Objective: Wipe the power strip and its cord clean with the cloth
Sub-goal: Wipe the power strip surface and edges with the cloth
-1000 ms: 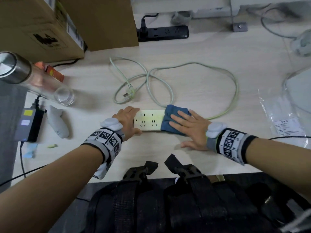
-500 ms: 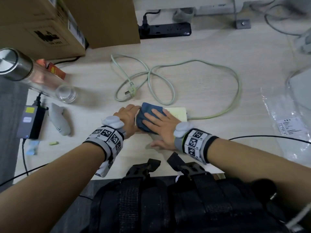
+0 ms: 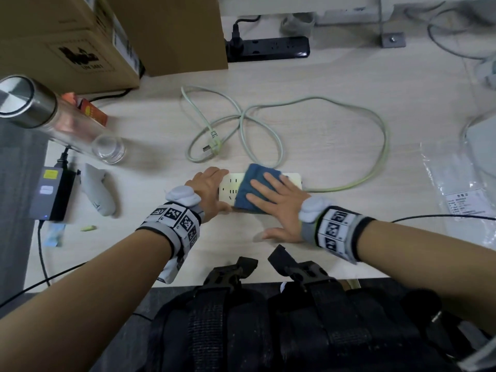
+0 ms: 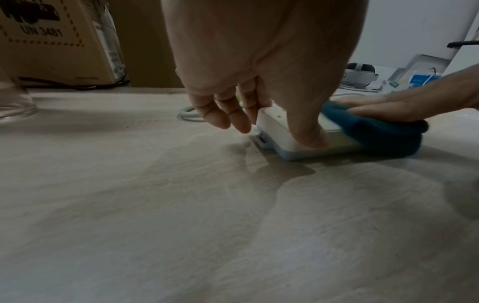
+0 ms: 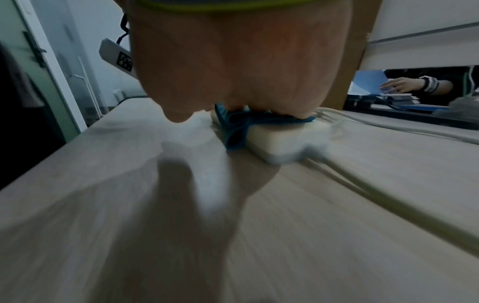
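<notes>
A white power strip (image 3: 230,187) lies on the pale wooden table (image 3: 335,76), near its front edge. My left hand (image 3: 214,187) grips the strip's left end, thumb on the near side (image 4: 308,135) and fingers on the far side. A folded blue cloth (image 3: 248,190) covers the middle of the strip. My right hand (image 3: 271,196) presses on the cloth with flat, spread fingers. The strip's right end (image 5: 274,143) shows past the cloth (image 5: 233,128). The pale cord (image 3: 375,146) runs from that end in loose loops to its plug (image 3: 212,149) behind the strip.
Cardboard boxes (image 3: 67,41) and a black power strip (image 3: 268,48) stand at the back. A glass bottle with a metal cap (image 3: 53,116), a black adapter (image 3: 51,194) and a white handle-shaped device (image 3: 98,191) sit left. A plastic bag (image 3: 461,189) lies right.
The right hand slid the cloth from the strip's right end to its left end, then back right to the middle. The left hand kept its hold on the left end.
</notes>
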Demonstrator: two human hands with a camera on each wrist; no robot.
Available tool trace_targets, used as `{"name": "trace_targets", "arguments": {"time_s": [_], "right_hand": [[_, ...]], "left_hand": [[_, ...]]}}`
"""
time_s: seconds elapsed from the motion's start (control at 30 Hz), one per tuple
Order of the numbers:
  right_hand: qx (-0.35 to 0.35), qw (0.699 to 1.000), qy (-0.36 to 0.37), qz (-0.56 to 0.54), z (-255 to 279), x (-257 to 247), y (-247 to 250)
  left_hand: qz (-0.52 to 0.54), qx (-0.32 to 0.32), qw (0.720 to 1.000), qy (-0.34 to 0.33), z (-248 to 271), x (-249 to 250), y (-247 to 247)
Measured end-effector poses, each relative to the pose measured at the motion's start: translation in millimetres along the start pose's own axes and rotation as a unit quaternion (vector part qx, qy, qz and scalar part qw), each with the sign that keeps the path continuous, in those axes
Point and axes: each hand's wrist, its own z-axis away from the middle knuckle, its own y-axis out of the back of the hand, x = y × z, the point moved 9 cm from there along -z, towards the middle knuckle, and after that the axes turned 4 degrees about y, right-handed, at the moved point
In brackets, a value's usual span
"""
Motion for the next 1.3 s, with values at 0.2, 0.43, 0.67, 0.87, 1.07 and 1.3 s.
{"name": "trace_targets", "arguments": {"time_s": [0.2, 0.43, 0.67, 0.87, 1.07, 1.3], "right_hand": [[0.027, 1.0, -0.004, -0.007, -45, -33, 17], [0.013, 1.0, 0.007, 0.02, 38, 31, -7], [-0.013, 0.999, 0.03, 0.005, 40, 34, -12], [0.022, 0.999, 0.038, -0.002, -20, -9, 4], [0.035, 0.999, 0.026, 0.002, -50, -25, 18], [-0.018, 1.0, -0.009, 0.011, 58, 51, -11]], "left_hand": [[0.004, 0.006, 1.0, -0.012, -2, -1, -1], [-0.011, 0.005, 1.0, -0.015, 1, 0, -1], [0.04, -0.017, 0.999, -0.008, -4, -8, -6], [0.07, -0.004, 0.997, -0.028, -10, -10, -5], [0.066, 0.002, 0.997, -0.036, -11, -10, -6], [0.034, 0.0, 0.999, -0.037, -8, -10, -4]]}}
